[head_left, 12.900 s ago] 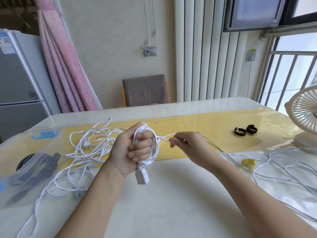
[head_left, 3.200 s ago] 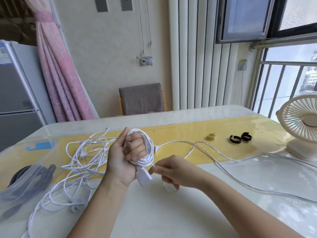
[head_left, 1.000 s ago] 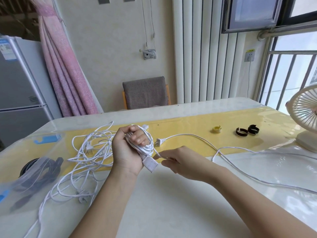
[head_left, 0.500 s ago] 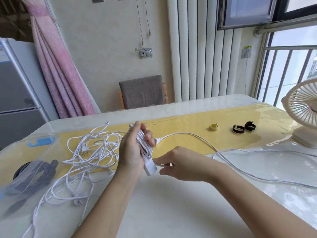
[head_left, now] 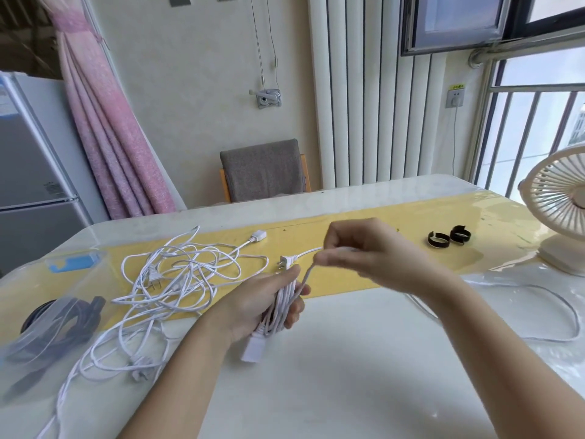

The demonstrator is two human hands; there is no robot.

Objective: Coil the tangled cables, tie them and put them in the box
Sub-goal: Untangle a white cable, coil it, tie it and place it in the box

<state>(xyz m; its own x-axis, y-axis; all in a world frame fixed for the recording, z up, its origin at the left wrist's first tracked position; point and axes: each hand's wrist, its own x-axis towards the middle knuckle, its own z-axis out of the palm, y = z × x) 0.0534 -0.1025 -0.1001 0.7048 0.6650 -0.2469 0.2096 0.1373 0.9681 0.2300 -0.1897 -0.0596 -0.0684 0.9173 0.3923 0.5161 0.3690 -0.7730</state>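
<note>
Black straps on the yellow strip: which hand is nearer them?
Right. The right hand, pinching the cable, is left of the black straps; the left hand grips the coil farther left.

The right grip [head_left: 364, 255] has risen from beside the coiled cable [head_left: 283, 307] — now above it, drawing a strand [head_left: 306, 275] upward.

A pale cream wall [head_left: 196, 90] backs the room, with a pink curtain [head_left: 104, 128] and a grey fridge [head_left: 28, 172] at the left. A chair [head_left: 264, 169] draped in grey cloth stands behind the glossy white worktop [head_left: 348, 391]. Tall white ribbed panels [head_left: 364, 90] stand beside a dark-framed window [head_left: 456, 23], and daylight comes through the barred railing [head_left: 538, 88] at the right.
</note>
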